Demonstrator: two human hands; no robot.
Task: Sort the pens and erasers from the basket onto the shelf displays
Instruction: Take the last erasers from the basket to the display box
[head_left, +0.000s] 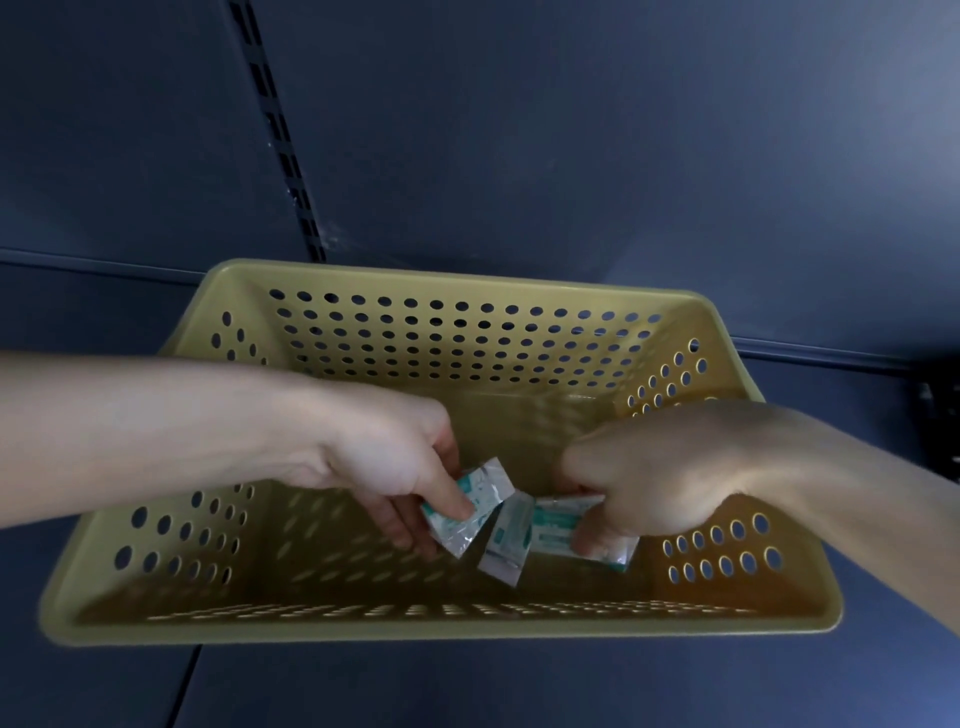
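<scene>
Basket (395, 631): left hand (384, 457) pinches eraser packet (485, 486), right hand (665, 467) grips second packet (556, 525) inside.

No word, brand, number or sign can be read. The only print stands on three small white wrapped packets inside the basket (467, 283). These are the left packet (488, 488), pinched in the left hand (384, 457), the middle packet (506, 543) between the other two, and the right packet (556, 522), gripped in the right hand (660, 478). Each wrapper bears teal blocks and fine teal lines, but they are too blurred to give a single letter or figure.
</scene>
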